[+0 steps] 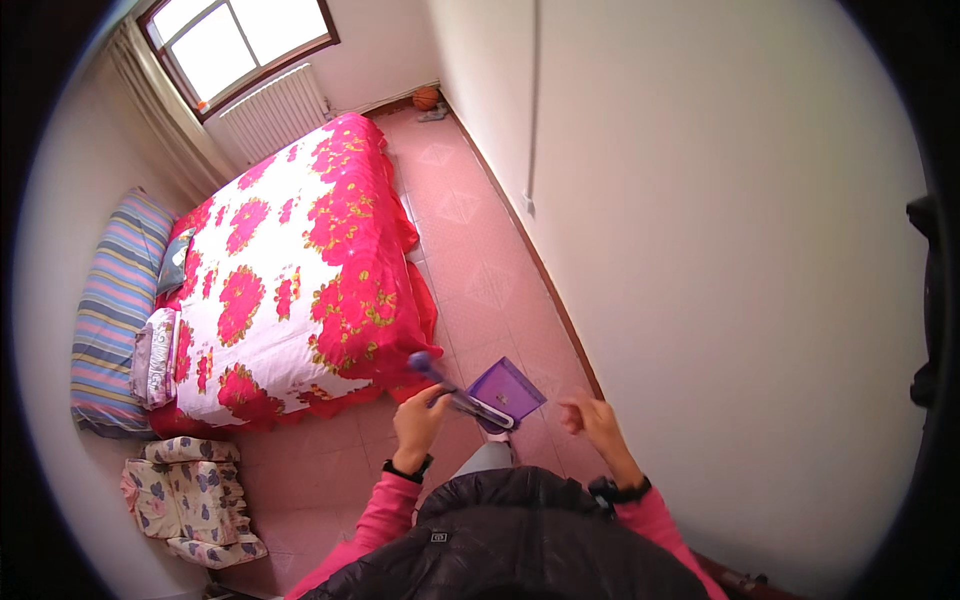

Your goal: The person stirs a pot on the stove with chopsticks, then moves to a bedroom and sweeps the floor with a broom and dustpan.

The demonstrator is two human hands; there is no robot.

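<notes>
My left hand (418,420) is closed around the handle of a purple dustpan (503,391), holding it above the pink tiled floor (470,240) near the foot corner of the bed. The handle's rounded purple end (420,361) sticks up past my fingers toward the bed. My right hand (592,418) hangs just right of the dustpan, fingers loosely curled, with nothing in it. Both wrists wear dark bands over pink sleeves.
A bed with a red-and-white flowered cover (290,270) fills the left side. A striped blanket (112,310) lies along its far side. A patterned cushion (185,495) sits on the floor. A white wall (700,250) runs close on the right. An orange ball (426,97) rests in the far corner.
</notes>
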